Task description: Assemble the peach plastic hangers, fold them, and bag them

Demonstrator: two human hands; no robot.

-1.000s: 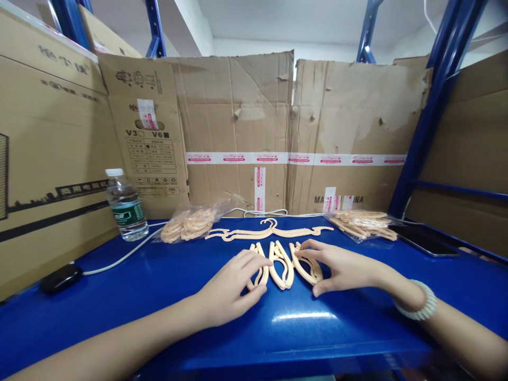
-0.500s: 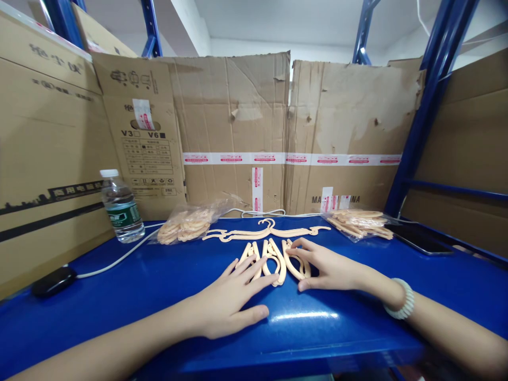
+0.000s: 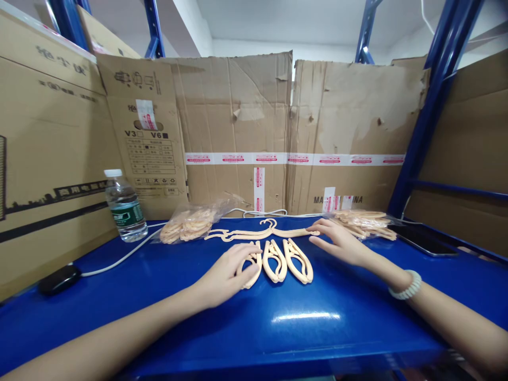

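Note:
Three folded cream plastic hangers lie side by side on the blue table. My left hand (image 3: 226, 272) is curled over the left folded hanger (image 3: 257, 264), thumb and fingers about it, and covers part of it. The middle folded hanger (image 3: 282, 264) and the right folded hanger (image 3: 307, 264) lie untouched. Behind them, two unfolded hangers (image 3: 250, 233) lie close together, hooks pointing away from me. My right hand (image 3: 337, 241), fingers stretched and thumb apart, reaches over their right end. Its fingertips hide that end, so I cannot tell whether they touch.
Clear plastic bags of cream hangers lie at the back left (image 3: 186, 225) and back right (image 3: 363, 222). A water bottle (image 3: 126, 211) and a black mouse-like object (image 3: 59, 279) stand left. A phone (image 3: 423, 241) lies right. Cardboard (image 3: 238, 127) walls the back.
My left hand has drawn back left from lying flat over the folded hangers and now curls at the left one. My right hand has left the right folded hanger and moved to the unfolded hangers' end.

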